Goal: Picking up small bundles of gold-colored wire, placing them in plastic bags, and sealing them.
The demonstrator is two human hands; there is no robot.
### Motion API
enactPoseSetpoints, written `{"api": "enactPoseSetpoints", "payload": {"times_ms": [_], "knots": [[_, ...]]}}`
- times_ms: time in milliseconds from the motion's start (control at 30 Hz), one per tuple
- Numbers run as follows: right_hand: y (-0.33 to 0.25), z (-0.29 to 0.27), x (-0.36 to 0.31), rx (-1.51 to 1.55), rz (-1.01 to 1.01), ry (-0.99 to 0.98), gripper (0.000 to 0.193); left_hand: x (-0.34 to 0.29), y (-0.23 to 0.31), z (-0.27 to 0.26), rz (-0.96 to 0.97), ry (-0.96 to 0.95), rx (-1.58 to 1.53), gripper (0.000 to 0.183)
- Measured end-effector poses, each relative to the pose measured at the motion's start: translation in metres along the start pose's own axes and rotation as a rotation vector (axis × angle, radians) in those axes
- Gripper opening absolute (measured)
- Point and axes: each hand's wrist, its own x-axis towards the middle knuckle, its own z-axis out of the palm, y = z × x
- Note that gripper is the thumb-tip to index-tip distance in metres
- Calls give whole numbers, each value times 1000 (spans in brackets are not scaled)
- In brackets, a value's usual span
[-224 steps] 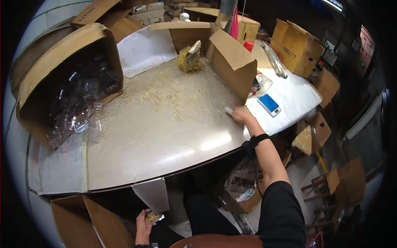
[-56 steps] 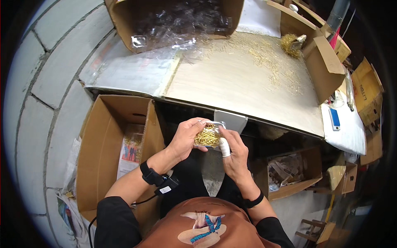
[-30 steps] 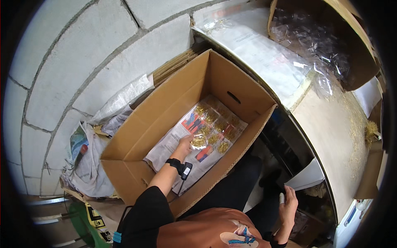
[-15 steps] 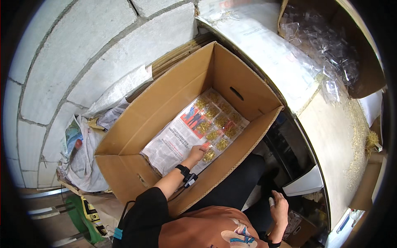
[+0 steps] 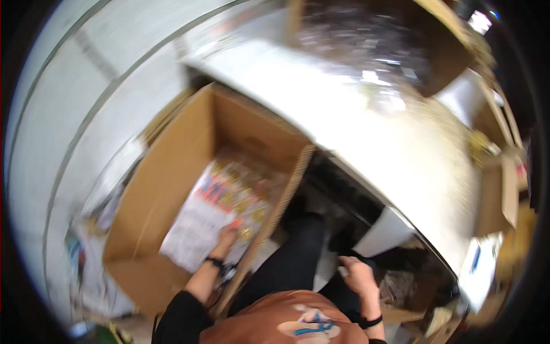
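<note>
My left hand (image 5: 228, 235) reaches down inside a big cardboard box (image 5: 157, 189), by the nearest of several clear packets with gold-coloured contents (image 5: 245, 233). Something orange-red shows at its fingertips; blur hides whether the fingers grip anything. The packets lie in rows at the far right of the box floor, on printed newspaper (image 5: 192, 232). Outside the box, my right hand (image 5: 358, 276) hovers over the dark gap beside my leg. Its fingers are loosely bent and apart, with nothing visible in them. Both wrists wear black bands.
A pale worktop (image 5: 344, 135) runs along the right, strewn with golden bits. At its back, a carton (image 5: 444, 54) holds many clear plastic pieces. A white panel (image 5: 385, 234) juts below its edge. Pale block wall (image 5: 74, 114) stands at the left.
The view has swung right and blurred, so the box sits further left and more worktop shows. My left hand stays by the nearest packets. My right hand remains outside the box.
</note>
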Motion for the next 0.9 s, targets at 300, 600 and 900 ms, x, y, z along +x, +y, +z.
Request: {"api": "enactPoseSetpoints", "payload": {"times_ms": [300, 600, 900], "knots": [[11, -156, -25, 21, -18, 428, 30, -18, 199, -75, 449, 264, -264, 12], [287, -290, 56, -217, 721, 655, 51, -74, 501, 98, 1014, -307, 207, 24], [173, -258, 81, -279, 470, 154, 50, 5, 592, 224, 1045, -116, 494, 67]]}}
